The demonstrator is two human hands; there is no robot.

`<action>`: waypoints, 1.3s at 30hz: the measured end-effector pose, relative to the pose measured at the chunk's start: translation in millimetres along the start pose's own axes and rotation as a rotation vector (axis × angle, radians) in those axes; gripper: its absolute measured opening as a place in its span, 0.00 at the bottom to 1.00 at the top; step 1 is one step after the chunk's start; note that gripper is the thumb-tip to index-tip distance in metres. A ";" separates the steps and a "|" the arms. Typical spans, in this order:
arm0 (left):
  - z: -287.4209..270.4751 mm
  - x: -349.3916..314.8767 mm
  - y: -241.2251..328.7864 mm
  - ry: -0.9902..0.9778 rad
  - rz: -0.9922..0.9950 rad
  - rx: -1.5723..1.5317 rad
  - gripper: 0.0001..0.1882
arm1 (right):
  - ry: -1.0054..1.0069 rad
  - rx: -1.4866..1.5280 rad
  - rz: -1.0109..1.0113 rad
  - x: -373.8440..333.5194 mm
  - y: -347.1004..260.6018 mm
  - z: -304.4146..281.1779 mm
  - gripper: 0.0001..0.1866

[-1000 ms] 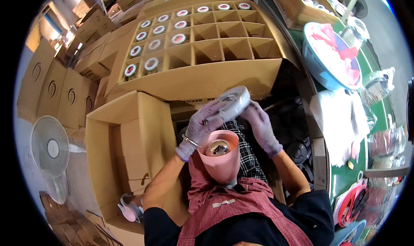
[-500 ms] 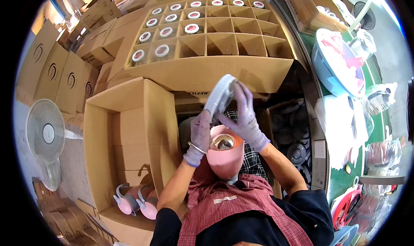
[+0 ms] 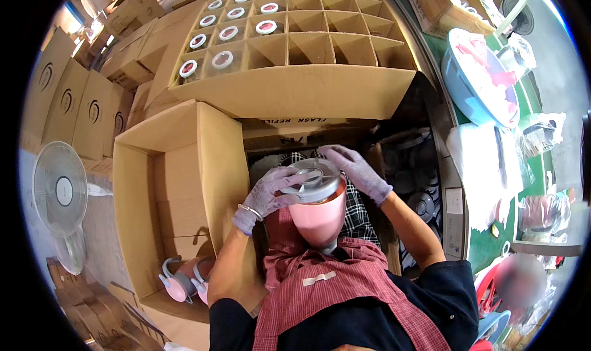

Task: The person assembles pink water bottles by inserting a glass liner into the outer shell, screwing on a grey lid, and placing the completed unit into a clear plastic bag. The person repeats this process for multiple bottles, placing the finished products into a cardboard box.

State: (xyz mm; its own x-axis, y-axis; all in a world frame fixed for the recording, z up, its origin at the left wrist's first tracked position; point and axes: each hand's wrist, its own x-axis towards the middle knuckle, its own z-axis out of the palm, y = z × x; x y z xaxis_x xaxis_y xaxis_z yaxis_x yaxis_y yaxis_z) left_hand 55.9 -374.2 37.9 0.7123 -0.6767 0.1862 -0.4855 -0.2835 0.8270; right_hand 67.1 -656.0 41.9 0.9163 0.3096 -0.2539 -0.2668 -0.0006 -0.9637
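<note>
A pink flask body (image 3: 317, 220) stands upright between my knees on my lap. On its mouth sits a round grey lid (image 3: 321, 194) with a translucent top, slightly tilted, a strip of the inside showing at the right. My left hand (image 3: 269, 191), in a thin purplish glove, grips the lid's left side, fingers over the top and thumb at the front rim. At the far right edge of the lid is my gloved right hand (image 3: 360, 172), its fingers stretched out beside the rim; whether they touch it is hard to tell.
An open carton (image 3: 221, 166) at the left holds pink-and-grey flasks (image 3: 178, 286). Ahead, a divided carton (image 3: 295, 86) has several white-rimmed containers in its cells. A blue basin (image 3: 471, 95) stands on the green table (image 3: 492, 252); dark round parts (image 3: 422, 203) lie below. A fan (image 3: 61, 188) stands left.
The lid, held up on edge above the flask before, has come down onto its mouth. My left hand has shifted left around the rim, and my right hand has loosened from the lid.
</note>
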 end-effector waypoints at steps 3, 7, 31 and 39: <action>1.1 5.9 -5.7 -0.124 0.000 -0.014 0.36 | -0.004 -0.184 0.064 -2.3 -5.3 15.0 0.26; 9.7 4.8 -7.0 -0.134 0.028 -0.036 0.38 | -0.058 -0.291 0.060 -7.6 -4.2 20.2 0.28; 79.1 -4.9 -11.3 0.395 -0.277 -0.273 0.25 | -0.319 -1.086 -0.814 -2.7 20.6 11.8 0.24; 84.7 -48.6 49.4 0.434 -0.217 0.364 0.19 | -0.875 -0.162 -0.026 39.5 19.1 22.6 0.28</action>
State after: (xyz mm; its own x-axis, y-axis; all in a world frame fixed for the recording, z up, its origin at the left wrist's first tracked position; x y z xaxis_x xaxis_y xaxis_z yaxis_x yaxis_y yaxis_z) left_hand -45.7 -412.9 24.7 0.9191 -0.2599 0.2960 -0.3932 -0.6503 0.6500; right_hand 91.5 -622.3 15.4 0.3476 0.9268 -0.1421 -0.1427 -0.0975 -0.9850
